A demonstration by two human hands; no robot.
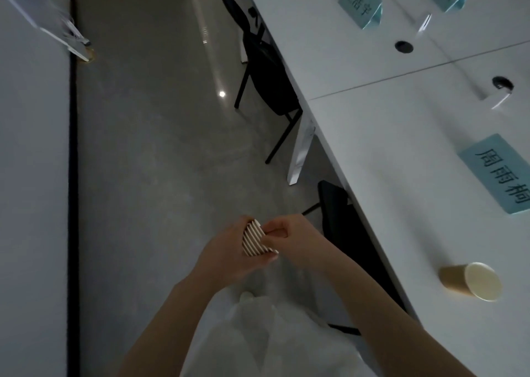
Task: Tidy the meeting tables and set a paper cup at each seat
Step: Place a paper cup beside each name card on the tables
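left hand (226, 250) grips cup stack (253, 239) | right hand (289, 237) pinches its rim

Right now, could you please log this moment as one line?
left hand: holds cup stack | right hand: pinches top rim | paper cup: on table

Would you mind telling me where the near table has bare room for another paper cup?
The white table is bare between the paper cup and the teal name card, and from that card up to the table seam. It is tighter by the cable hole.
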